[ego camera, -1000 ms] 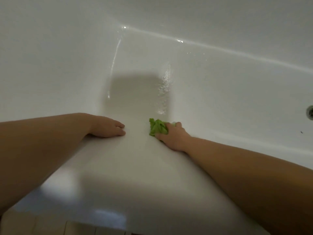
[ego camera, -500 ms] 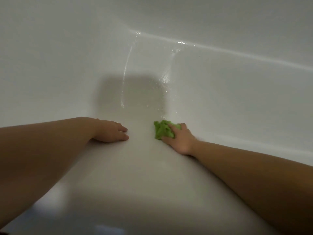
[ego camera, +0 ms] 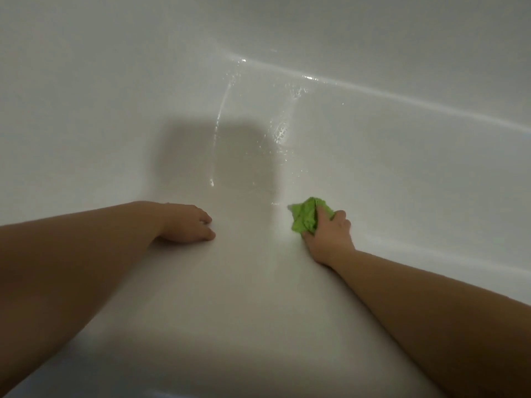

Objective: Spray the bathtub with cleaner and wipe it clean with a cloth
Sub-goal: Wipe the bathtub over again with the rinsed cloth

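Your left hand (ego camera: 188, 224) rests flat on the tub (ego camera: 115, 110) rim, fingers relaxed, holding nothing. Wet streaks (ego camera: 219, 116) run down the inner wall between your arms. Your right hand (ego camera: 327, 235) grips the green cloth (ego camera: 304, 215), pressing it against the tub's inner wall.

Dim light, soft grey shadow (ego camera: 221, 156)

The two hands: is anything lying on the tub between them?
No. In the head view only bare white tub separates the left hand from the right hand holding the green cloth.
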